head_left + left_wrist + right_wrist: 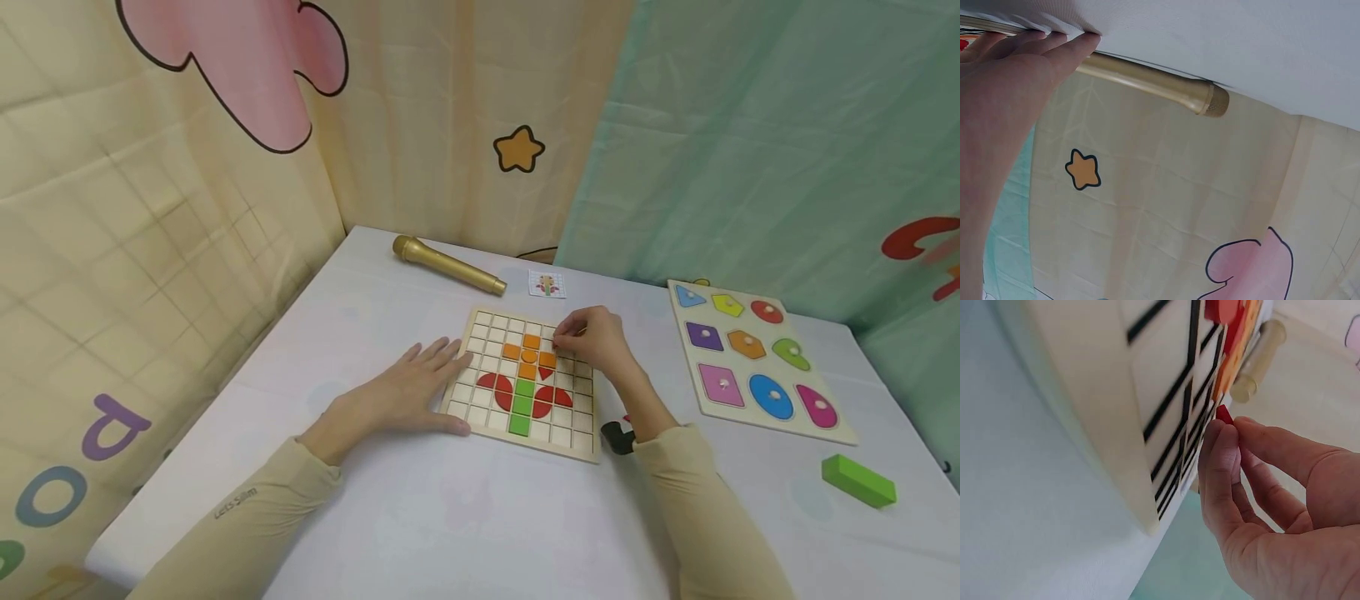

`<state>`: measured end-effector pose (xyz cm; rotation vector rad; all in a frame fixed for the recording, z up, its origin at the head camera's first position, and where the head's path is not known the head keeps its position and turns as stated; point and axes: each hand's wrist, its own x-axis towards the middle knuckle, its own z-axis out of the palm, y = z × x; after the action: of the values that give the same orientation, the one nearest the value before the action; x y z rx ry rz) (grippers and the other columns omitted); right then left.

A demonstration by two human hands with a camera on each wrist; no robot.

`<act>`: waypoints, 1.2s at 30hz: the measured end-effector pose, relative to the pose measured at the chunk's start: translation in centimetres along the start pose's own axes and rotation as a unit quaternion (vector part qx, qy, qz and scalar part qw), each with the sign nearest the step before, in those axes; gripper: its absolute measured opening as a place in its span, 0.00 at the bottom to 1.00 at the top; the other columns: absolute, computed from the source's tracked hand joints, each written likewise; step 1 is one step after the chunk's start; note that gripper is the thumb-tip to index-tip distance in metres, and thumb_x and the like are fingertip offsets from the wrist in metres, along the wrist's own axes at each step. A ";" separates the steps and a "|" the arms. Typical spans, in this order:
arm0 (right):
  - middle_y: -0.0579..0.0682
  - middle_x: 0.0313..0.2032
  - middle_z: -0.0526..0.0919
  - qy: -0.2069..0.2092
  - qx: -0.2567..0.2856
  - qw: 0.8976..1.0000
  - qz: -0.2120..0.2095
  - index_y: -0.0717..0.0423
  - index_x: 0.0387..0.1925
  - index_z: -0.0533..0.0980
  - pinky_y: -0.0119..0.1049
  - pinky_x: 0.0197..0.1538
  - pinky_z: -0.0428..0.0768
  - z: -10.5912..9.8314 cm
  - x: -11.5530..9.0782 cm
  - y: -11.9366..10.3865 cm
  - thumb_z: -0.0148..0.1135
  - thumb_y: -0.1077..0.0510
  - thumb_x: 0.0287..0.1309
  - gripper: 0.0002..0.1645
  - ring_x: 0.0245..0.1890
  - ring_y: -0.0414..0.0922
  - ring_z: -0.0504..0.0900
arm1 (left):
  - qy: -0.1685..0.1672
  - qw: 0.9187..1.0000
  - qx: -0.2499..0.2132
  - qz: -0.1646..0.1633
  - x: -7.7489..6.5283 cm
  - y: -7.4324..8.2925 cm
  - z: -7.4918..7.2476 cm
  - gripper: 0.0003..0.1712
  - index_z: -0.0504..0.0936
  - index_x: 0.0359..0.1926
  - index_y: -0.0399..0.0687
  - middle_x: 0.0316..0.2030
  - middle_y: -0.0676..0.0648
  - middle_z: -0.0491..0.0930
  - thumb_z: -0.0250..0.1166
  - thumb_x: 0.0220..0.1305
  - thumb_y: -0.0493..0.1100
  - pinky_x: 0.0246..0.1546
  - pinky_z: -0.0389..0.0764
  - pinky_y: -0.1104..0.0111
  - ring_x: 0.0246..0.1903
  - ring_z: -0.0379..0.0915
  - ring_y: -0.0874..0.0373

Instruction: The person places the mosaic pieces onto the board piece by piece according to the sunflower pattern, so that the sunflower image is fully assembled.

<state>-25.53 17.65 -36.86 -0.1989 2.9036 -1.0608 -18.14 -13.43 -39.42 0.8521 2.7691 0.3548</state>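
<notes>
A square wooden grid board (561,435) lies on the table, holding orange, red and green pieces in a flower-like pattern. My left hand (408,392) lies with fingers spread at the board's left edge, the fingertips touching its rim. Over the upper right of the board, my right hand (596,340) pinches a small red tile (1224,415) between thumb and fingers; the tile's full shape is hidden. A red triangle (545,373) sits just below the orange tiles (532,342). Behind the board lies a small card (547,284) with a similar pattern printed on it.
A gold toy microphone (450,267) lies behind the board. To the right are a wooden knob puzzle (708,396) and a green block (858,481). A black object (617,439) stands beside the right sleeve, partly covered. Printed curtains hang behind the table.
</notes>
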 end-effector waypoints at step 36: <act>0.57 0.39 0.87 -0.078 -0.098 0.992 -0.008 0.63 0.43 0.86 0.38 0.39 0.83 -5.3 -2.8 3.5 0.73 0.58 0.65 0.12 0.39 0.52 0.82 | 0.001 1.000 -0.001 0.003 0.0 0.1 0.0 0.68 0.48 0.86 0.49 0.85 0.41 0.42 0.65 0.60 0.80 0.83 0.41 0.42 0.85 0.34 0.42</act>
<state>-23.53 24.11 -35.10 -0.2995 2.8640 -0.7242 -18.12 -13.39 -39.40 0.8611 2.7677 0.3598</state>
